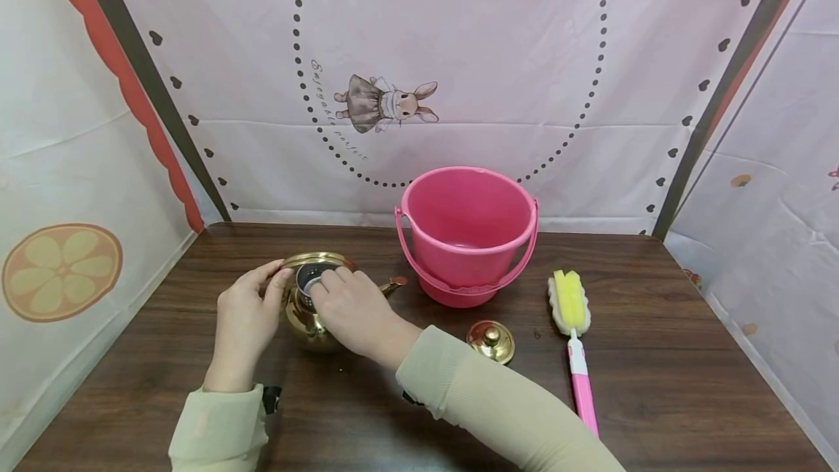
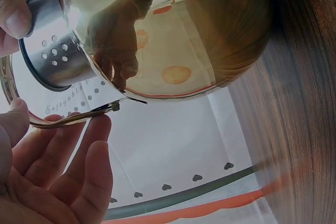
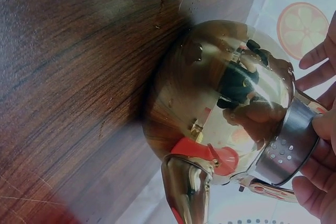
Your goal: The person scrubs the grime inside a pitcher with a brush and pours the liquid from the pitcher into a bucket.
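Note:
A shiny gold teapot (image 1: 308, 328) stands on the left half of the table, its spout facing right. My left hand (image 1: 244, 319) pinches the teapot's handle (image 2: 63, 121) between thumb and fingers. Out of the teapot's mouth sticks a steel tea strainer (image 2: 55, 45) with small round holes; its lower part is hidden. My right hand (image 1: 357, 312) grips the strainer's rim, thumb and fingers on either side of the wall. The gold teapot lid (image 1: 491, 341) lies knob up on the table, right of my right wrist.
A pink bucket (image 1: 459, 268) with its handle hanging down in front stands behind the lid. To the right lies a sponge brush (image 1: 569, 304) with a pink and white handle. Printed cloth (image 1: 498, 79) walls the table (image 1: 642, 355) at the back and sides.

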A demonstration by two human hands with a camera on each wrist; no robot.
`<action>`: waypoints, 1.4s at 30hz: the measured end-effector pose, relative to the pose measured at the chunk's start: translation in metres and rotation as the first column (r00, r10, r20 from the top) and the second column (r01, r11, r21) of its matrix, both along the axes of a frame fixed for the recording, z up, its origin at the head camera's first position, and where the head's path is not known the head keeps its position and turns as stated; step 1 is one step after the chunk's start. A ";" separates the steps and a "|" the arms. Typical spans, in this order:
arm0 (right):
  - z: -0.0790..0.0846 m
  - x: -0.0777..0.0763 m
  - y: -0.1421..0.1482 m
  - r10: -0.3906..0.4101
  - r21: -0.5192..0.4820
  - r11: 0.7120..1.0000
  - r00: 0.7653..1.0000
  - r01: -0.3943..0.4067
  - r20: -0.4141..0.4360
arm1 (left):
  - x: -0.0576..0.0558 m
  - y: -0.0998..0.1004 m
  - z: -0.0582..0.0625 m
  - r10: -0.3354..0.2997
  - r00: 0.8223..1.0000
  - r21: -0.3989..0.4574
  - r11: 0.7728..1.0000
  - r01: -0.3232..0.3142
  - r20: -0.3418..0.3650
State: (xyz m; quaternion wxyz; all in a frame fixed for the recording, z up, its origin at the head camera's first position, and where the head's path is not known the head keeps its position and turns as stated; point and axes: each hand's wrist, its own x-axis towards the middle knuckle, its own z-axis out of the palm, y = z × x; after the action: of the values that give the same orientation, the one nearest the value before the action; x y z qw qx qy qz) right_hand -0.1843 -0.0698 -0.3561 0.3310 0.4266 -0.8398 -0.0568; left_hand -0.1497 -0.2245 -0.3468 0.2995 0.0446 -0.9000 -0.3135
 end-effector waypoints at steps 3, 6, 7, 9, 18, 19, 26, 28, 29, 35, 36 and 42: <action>0.001 0.000 0.001 0.002 0.000 1.000 1.000 -0.002 -0.009 | 0.000 0.000 0.000 -0.001 1.000 -0.001 1.000 0.001 0.000; 0.002 0.001 0.001 0.005 -0.003 1.000 1.000 -0.005 -0.022 | 0.000 0.000 0.000 -0.001 1.000 -0.001 1.000 0.001 0.001; 0.003 0.001 0.002 0.007 -0.005 1.000 1.000 -0.007 -0.027 | 0.000 0.001 0.000 -0.001 1.000 -0.001 1.000 0.001 0.003; 0.004 0.002 0.002 0.011 -0.010 1.000 0.999 -0.011 -0.038 | 0.000 0.001 0.000 0.000 1.000 0.000 1.000 0.000 0.005; 0.007 0.003 0.004 0.016 0.000 1.000 1.000 -0.016 -0.020 | -0.001 0.000 0.001 0.004 1.000 -0.009 1.000 -0.004 -0.001; 0.007 0.003 0.004 0.015 0.002 1.000 1.000 -0.015 -0.013 | -0.001 0.000 0.001 0.004 1.000 -0.009 1.000 -0.004 -0.001; 0.007 0.005 0.005 0.023 0.000 1.000 1.000 -0.023 0.018 | -0.002 -0.001 0.000 0.000 1.000 -0.009 1.000 0.000 0.004; 0.007 0.006 0.006 0.025 0.002 1.000 0.999 -0.025 0.024 | -0.002 -0.001 0.000 -0.001 1.000 -0.011 1.000 0.001 0.004; 0.008 0.006 0.006 0.025 0.003 1.000 0.999 -0.025 0.025 | -0.002 -0.001 -0.001 -0.002 1.000 -0.011 1.000 0.002 0.004; 0.008 0.008 0.008 0.036 0.009 0.999 0.999 -0.036 0.026 | -0.001 -0.002 -0.001 -0.003 1.000 -0.008 1.000 0.003 0.007; 0.008 0.008 0.008 0.039 0.009 0.999 0.999 -0.039 0.024 | -0.001 -0.002 -0.001 -0.003 1.000 -0.009 1.000 0.003 0.006; 0.007 0.009 0.011 0.054 0.001 0.999 0.999 -0.054 -0.002 | -0.001 -0.003 -0.001 -0.005 1.000 -0.014 1.000 0.005 -0.010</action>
State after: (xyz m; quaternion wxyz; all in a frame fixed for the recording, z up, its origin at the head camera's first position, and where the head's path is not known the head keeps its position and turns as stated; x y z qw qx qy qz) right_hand -0.1752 -0.0586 -0.3490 0.3330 0.4491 -0.8277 -0.0487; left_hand -0.1509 -0.2273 -0.3480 0.3035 0.0387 -0.9008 -0.3082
